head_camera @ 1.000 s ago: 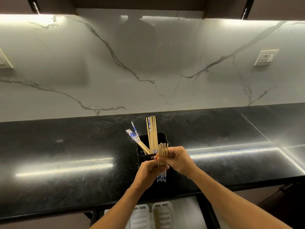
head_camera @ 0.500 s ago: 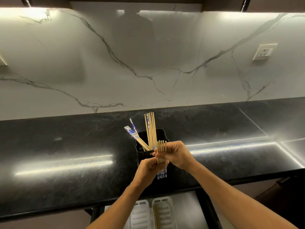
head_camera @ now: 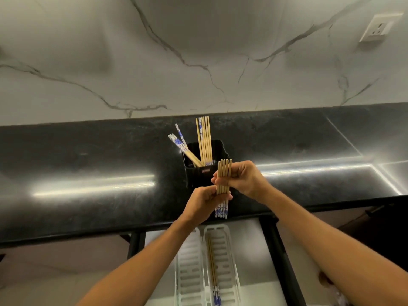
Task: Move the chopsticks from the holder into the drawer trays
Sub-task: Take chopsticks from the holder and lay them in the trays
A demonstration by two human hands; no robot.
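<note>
Both hands — left hand [head_camera: 202, 203] and right hand [head_camera: 244, 180] — have fingers curled around a bundle of chopsticks [head_camera: 223, 176], upright by the holder [head_camera: 206, 166] near the surface's front edge.

A home kitchen here: black stone surface [head_camera: 88, 155], marble-veined backsplash [head_camera: 198, 51], wall socket [head_camera: 377, 27] upper right, open drawer [head_camera: 254, 250] below.
</note>
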